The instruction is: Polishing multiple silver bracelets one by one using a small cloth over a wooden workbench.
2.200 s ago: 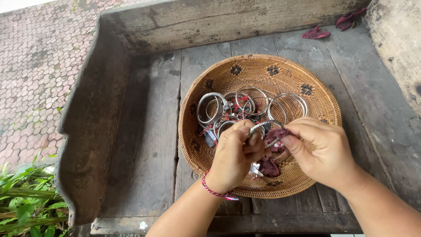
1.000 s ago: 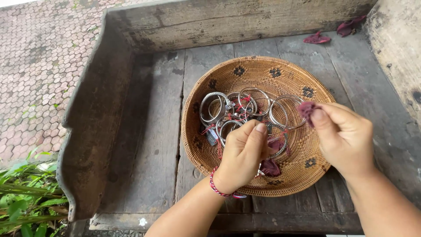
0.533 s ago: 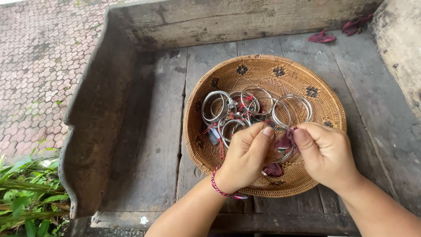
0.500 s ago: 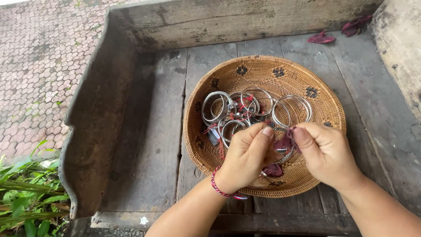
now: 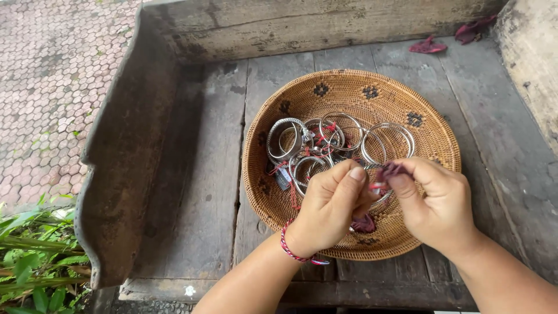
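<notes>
A round woven basket (image 5: 349,93) with dark flower marks sits on a weathered wooden bench. Several silver bangles (image 5: 325,142) with red threads and small tags lie in it. My left hand (image 5: 331,206), with a red braided cord at the wrist, pinches a bangle over the basket's near side. My right hand (image 5: 433,200) holds a small dark purple scrap (image 5: 390,170) against that bangle. Another purple piece (image 5: 365,224) lies in the basket under my hands. The held bangle is mostly hidden by my fingers.
The wooden bench (image 5: 197,192) has a raised back and a curved left side wall (image 5: 122,163). Dark red petals (image 5: 427,45) lie at the far right. A stone block (image 5: 532,64) stands on the right. Paved ground (image 5: 52,75) and green leaves (image 5: 29,261) are at left.
My right hand lifted a purple scrap up and right away from the left hand, then came back to it. Both hands now meet again over the basket's near side.
</notes>
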